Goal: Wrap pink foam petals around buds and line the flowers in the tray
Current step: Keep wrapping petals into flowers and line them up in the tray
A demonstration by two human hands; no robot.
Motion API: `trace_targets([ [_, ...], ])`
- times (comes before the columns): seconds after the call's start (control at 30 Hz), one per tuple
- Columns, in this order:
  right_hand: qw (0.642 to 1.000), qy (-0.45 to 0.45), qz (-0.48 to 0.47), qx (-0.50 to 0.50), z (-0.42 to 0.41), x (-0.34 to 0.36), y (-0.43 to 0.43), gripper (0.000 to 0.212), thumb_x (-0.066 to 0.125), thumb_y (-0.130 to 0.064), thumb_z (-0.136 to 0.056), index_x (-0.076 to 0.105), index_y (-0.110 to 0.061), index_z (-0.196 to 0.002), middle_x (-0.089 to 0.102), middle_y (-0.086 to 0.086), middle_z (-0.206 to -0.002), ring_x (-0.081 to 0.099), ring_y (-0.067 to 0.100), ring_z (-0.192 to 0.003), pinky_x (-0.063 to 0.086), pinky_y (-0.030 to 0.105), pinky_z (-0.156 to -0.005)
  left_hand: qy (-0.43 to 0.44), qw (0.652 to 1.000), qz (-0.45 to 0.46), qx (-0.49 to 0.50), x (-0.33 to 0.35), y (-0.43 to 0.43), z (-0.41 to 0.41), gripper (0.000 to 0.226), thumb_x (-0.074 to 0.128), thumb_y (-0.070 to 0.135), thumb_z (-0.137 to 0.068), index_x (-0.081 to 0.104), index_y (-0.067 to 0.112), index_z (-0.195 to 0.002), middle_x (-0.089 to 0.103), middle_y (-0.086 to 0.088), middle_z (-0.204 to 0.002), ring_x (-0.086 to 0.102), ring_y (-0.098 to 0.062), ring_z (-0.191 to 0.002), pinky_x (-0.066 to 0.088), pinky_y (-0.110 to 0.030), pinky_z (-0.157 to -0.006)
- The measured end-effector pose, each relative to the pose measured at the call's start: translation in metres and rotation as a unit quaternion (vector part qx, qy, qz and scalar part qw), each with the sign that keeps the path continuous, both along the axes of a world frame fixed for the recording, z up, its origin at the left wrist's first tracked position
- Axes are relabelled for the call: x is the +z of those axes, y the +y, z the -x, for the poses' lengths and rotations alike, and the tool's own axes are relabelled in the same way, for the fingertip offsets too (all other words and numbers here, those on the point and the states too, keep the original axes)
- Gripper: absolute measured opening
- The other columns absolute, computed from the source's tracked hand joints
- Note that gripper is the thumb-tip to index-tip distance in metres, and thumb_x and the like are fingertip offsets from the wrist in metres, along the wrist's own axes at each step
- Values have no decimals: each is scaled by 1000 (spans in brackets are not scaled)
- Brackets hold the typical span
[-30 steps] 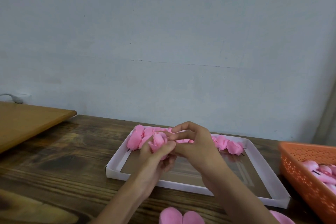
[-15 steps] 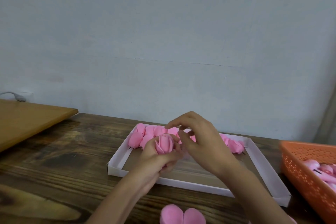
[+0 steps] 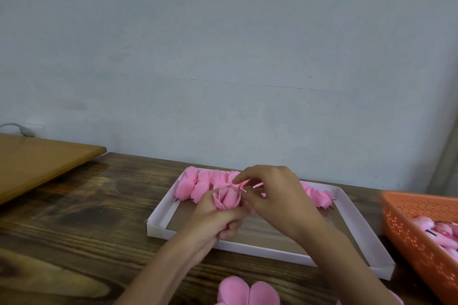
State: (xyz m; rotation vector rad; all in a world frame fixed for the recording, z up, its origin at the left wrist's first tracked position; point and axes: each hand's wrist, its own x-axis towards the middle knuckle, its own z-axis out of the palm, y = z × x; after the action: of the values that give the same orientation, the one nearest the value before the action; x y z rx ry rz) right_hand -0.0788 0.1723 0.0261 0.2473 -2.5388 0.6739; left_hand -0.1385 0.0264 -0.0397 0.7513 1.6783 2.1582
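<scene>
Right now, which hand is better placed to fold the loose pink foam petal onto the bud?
Right. The right hand pinches the loose pink foam petal beside the half-wrapped flower; the left hand grips that flower's base, likely steadying it.

Flower (image 3: 226,198) in left hand (image 3: 213,220), right hand (image 3: 277,195) on petal (image 3: 241,183), over tray (image 3: 158,228)

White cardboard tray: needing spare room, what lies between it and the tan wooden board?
Only a bare stretch of dark wooden table, shown in the head view.
</scene>
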Motion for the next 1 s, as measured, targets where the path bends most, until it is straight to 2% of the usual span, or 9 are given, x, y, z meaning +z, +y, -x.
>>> trace_targets([
  [0.17,1000,-6,-24,5,-1,-1,-1,35,61,-10,-85,81,-35,-100,79,-9,-88,70,8,-84,56,34,-84,2,1000,-10,-4,0,3,-1,20,74,4,-76,66,21,-68,38,-5,-58,27,-17,-50,20,-21,-43],
  [0.33,997,-37,-51,42,1,-1,1,40,59,-13,-82,77,-40,-107,77,-8,-94,68,10,-86,56,35,-81,-22,1000,-16,-11,1,3,-4,17,68,5,-76,70,21,-72,49,-2,-62,34,-13,-49,17,-24,-43],
  [0.5,983,-101,-24,153,-1,0,15,40,72,-17,-84,72,-33,-121,71,-11,-112,66,16,-103,55,43,-89,-94,993,-18,-63,-2,-4,-1,23,63,-13,-82,68,8,-90,57,-8,-78,40,-12,-50,25,-18,-39],
  [0.57,977,-127,-10,169,-3,2,20,53,81,-22,-79,67,-33,-128,69,-10,-117,65,21,-107,54,46,-92,-121,987,-22,-101,-4,-6,1,23,64,-11,-82,65,1,-101,58,-10,-78,42,-13,-49,29,-20,-38],
  [0.63,973,-138,-11,185,-3,2,22,61,87,-21,-78,64,-35,-132,68,-15,-122,65,16,-111,54,41,-95,-147,979,-28,-136,-5,-7,3,39,74,-2,-82,58,4,-117,57,-15,-86,43,-15,-52,31,-21,-39],
  [0.73,971,-138,-12,193,-2,1,22,54,87,-13,-80,68,-29,-128,71,-13,-119,66,19,-108,53,45,-94,-144,971,-24,-191,-3,-9,3,51,86,21,-80,62,5,-123,54,-17,-106,45,-17,-61,30,-22,-43],
  [0.8,970,-143,-15,195,-2,0,21,52,87,-15,-80,68,-28,-127,70,-12,-117,65,17,-108,52,45,-94,-152,965,-32,-213,-1,-10,4,56,81,31,-86,63,12,-136,61,-13,-115,46,-18,-68,28,-23,-43],
  [0.9,964,-171,-2,202,-2,-3,18,57,89,-19,-78,64,-31,-128,69,-18,-119,63,5,-112,52,34,-97,-153,962,-27,-226,-1,-10,3,54,74,46,-93,65,18,-139,69,-8,-111,50,-18,-65,25,-23,-43],
  [1.0,965,-184,-19,184,-2,-5,15,59,91,-28,-75,65,-37,-126,66,-28,-117,59,-6,-110,47,21,-93,-155,956,-33,-246,2,-8,2,64,58,65,-97,64,20,-143,70,-4,-127,61,-19,-89,20,-26,-53],
])
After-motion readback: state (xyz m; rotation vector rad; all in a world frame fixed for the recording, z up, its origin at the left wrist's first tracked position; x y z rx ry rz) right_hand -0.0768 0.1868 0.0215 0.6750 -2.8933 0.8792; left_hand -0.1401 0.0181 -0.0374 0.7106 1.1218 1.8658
